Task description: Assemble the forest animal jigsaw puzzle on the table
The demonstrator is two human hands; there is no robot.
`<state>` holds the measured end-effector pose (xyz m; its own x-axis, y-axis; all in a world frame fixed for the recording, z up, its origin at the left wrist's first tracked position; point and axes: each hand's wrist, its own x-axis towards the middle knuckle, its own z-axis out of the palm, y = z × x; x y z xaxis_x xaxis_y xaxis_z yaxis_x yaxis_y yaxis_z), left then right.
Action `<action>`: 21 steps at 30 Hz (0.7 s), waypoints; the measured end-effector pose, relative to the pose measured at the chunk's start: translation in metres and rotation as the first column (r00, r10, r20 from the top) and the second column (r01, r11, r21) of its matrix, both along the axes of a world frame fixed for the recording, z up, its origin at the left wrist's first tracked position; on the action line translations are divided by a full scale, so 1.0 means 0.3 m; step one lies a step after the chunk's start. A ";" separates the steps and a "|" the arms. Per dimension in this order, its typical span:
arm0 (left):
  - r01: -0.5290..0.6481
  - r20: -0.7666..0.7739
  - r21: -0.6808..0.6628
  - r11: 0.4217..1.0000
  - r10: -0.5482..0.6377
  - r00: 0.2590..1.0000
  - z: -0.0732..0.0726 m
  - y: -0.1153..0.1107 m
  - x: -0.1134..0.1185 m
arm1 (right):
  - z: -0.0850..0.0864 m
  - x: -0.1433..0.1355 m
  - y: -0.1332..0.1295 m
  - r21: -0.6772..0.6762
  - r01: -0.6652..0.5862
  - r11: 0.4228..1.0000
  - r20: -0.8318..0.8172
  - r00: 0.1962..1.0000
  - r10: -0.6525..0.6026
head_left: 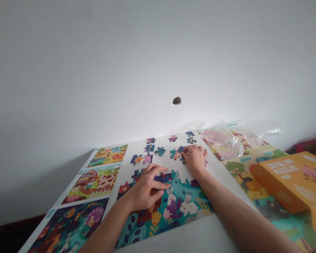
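A partly joined jigsaw puzzle [179, 211] with white rabbits, plants and a teal stream lies on the white table. My left hand [149, 186] rests on its upper left part, fingers apart and holding nothing. Beyond the upper edge, my right hand [196, 158] has thumb and fingers closed on a dark blue puzzle piece [181, 150], partly hidden by the fingertips. Right beside that lie pieces with teal and pink [174, 154]. Farther left are a joined pair with purple and orange [142, 159] and a loose blue piece [160, 151].
A picture sheet [92, 184] with three scenes lies along the left. On the right are an orange puzzle box [287, 175], a colourful printed sheet [234, 170] and a clear plastic bag [226, 142]. A white wall [147, 70] with a hole [177, 101] borders the table's back.
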<state>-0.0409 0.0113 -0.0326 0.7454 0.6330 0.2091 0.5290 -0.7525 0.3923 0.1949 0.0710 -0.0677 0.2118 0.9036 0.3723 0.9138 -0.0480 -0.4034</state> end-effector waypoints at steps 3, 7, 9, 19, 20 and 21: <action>0.001 0.004 0.004 1.000 -0.001 1.000 0.001 0.001 0.001 | 0.009 -0.004 -0.002 0.010 -0.039 0.999 -0.011 0.999 0.039; 0.000 -0.007 -0.002 1.000 0.000 1.000 0.004 -0.001 0.001 | 0.015 -0.019 -0.005 0.029 -0.260 0.965 0.013 0.966 0.260; -0.003 -0.014 -0.002 1.000 0.003 1.000 0.005 -0.002 0.000 | 0.013 -0.027 -0.007 -0.011 -0.352 0.936 0.022 0.936 0.352; -0.003 -0.012 -0.002 1.000 0.003 1.000 0.001 -0.002 -0.002 | 0.017 -0.018 -0.010 -0.065 -0.332 0.941 -0.024 0.943 0.332; -0.004 -0.012 -0.003 1.000 0.004 1.000 0.001 -0.002 -0.002 | 0.018 -0.015 -0.009 -0.072 -0.308 0.949 -0.026 0.951 0.307; -0.005 -0.012 -0.004 1.000 0.005 1.000 0.000 -0.003 -0.003 | 0.017 -0.012 -0.008 -0.078 -0.285 0.955 -0.025 0.958 0.284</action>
<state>-0.0417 0.0105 -0.0325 0.7445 0.6377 0.1973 0.5375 -0.7480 0.3893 0.1914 0.0686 -0.0624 -0.0540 0.9539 0.2951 0.8887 0.1807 -0.4213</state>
